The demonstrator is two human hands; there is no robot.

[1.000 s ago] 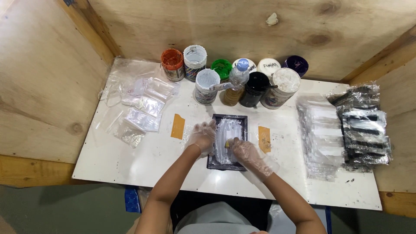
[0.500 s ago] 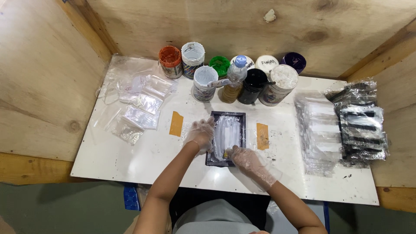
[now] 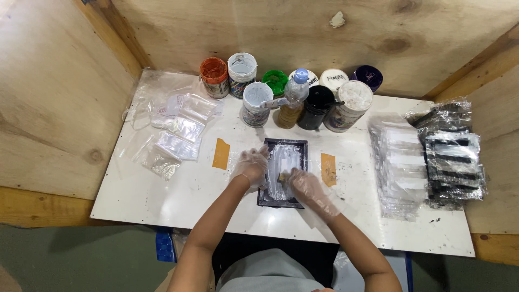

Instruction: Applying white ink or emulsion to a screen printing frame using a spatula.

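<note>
A gloved left hand [image 3: 250, 167] lies flat and open against the left edge of a black tray [image 3: 283, 173] on the white table [image 3: 162, 189]. The gloved right hand [image 3: 303, 185] presses on the tray's clear film; its grip cannot be made out. Paint jars [image 3: 254, 104] stand beyond both hands.

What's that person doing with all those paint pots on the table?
A person in clear plastic gloves is working at a white table. The left hand rests at the edge of a small dark tray smeared with white, and the right hand presses on it; what it holds is too small to tell. Paint pots and a plastic bottle stand behind. Clear bags lie left, wrapped packs right.
</note>
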